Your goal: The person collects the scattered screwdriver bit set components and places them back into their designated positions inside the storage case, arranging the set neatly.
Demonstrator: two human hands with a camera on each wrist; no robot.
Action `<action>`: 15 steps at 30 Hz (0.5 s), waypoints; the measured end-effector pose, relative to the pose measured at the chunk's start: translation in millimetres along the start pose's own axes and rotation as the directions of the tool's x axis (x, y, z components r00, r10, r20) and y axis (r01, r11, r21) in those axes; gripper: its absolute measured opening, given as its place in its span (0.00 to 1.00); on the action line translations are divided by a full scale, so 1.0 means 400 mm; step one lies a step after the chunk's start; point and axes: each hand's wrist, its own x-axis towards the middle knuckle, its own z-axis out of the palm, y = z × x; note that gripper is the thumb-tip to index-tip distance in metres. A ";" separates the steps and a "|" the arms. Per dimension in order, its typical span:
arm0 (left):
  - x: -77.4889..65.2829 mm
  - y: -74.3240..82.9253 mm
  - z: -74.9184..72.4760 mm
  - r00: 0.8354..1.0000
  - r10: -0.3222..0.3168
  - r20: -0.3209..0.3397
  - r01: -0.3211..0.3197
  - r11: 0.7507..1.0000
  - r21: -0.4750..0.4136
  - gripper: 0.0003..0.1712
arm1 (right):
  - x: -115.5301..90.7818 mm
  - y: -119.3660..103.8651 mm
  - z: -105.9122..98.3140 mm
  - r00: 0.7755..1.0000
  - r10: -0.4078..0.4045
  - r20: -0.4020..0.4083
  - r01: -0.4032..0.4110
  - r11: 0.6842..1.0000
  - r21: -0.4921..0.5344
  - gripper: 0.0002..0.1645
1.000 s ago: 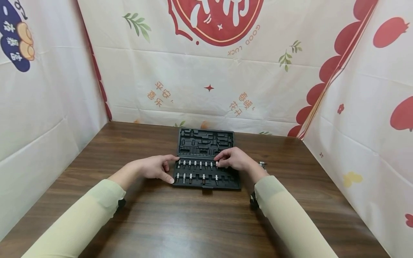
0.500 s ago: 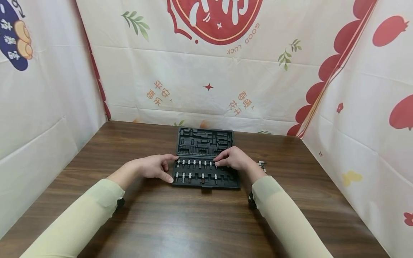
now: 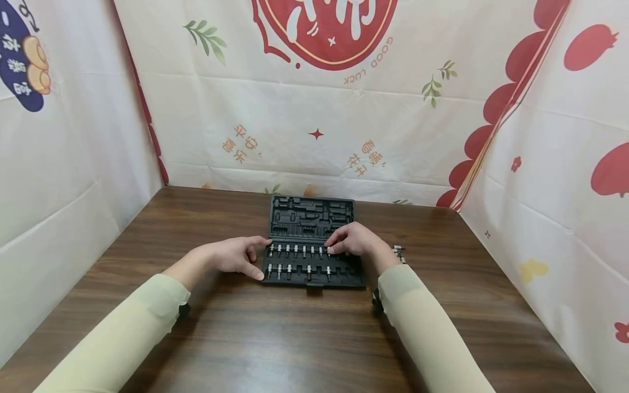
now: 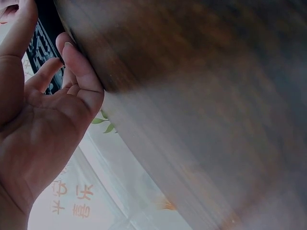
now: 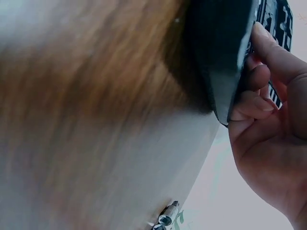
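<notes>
A black tool case (image 3: 351, 281) lies open on the table, its moulded lid (image 3: 312, 215) folded back. Two rows of silver bit sockets (image 3: 304, 250) sit in its base. My left hand (image 3: 231, 254) rests at the case's left side, index finger at the hinge corner and thumb at the front corner. With thumb and fingertips, my right hand (image 3: 357, 241) pinches a bit socket (image 3: 329, 252) at the right end of the back row; the fingers mostly cover it. In the right wrist view, the curled fingers of the right hand (image 5: 268, 129) reach over the case's edge (image 5: 225, 91).
Loose bit sockets (image 3: 399, 251) lie on the brown wooden table (image 3: 295, 338), right of the case and partly behind my right wrist. Some slots at the right of the front row hold nothing. Printed cloth (image 3: 314, 109) hangs behind the table and on both sides.
The right hand stays at the same slot, while its wrist and forearm have shifted slightly left. Left hand and case look unchanged apart from a small camera shift.
</notes>
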 end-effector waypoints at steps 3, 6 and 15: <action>-0.002 0.002 0.001 1.000 0.000 0.000 0.000 1.000 0.004 0.56 | 0.000 0.005 0.001 1.000 -0.013 -0.008 0.013 0.999 0.035 0.16; -0.001 0.003 0.001 1.000 -0.002 -0.003 0.002 1.000 0.005 0.56 | -0.001 0.008 0.000 1.000 -0.023 -0.018 0.023 0.998 0.054 0.26; 0.001 0.003 0.004 1.000 -0.012 -0.003 0.012 1.000 0.002 0.56 | -0.002 0.006 -0.005 1.000 -0.023 -0.011 0.023 1.000 -0.003 0.28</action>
